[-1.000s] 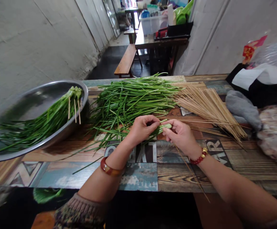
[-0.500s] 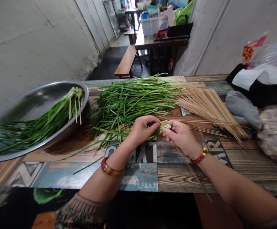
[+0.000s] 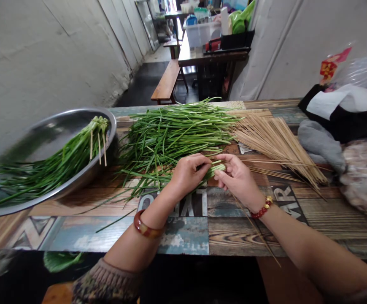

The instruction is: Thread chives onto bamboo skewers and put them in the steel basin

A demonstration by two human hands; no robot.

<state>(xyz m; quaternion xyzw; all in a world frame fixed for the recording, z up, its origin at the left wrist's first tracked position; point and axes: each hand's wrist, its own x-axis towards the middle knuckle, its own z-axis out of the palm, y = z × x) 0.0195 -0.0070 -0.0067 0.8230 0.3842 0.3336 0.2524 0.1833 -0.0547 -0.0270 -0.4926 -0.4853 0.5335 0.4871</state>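
My left hand (image 3: 191,175) is closed around a small bunch of garlic chives (image 3: 217,167), with the pale cut ends poking out to the right. Thumb and fingers of my right hand (image 3: 238,177) are curled at those same ends, gripping them. From under my right hand a thin bamboo skewer (image 3: 259,232) slants to the table's front edge; whether the fingers touch it is hidden. Just beyond my hands lies a large pile of loose chives (image 3: 177,131). A fan of bamboo skewers (image 3: 278,143) lies to its right.
At the left, a steel basin (image 3: 112,126) holds chive bundles (image 3: 66,156) with skewers through their ends. A grey cloth (image 3: 321,143) and a bulging plastic bag (image 3: 365,177) sit at the right. Beyond the table stand a bench (image 3: 167,80) and another table (image 3: 186,52).
My right index finger has lifted slightly and stretched toward my left hand over the chive ends. Otherwise both hands stay in nearly the same place.
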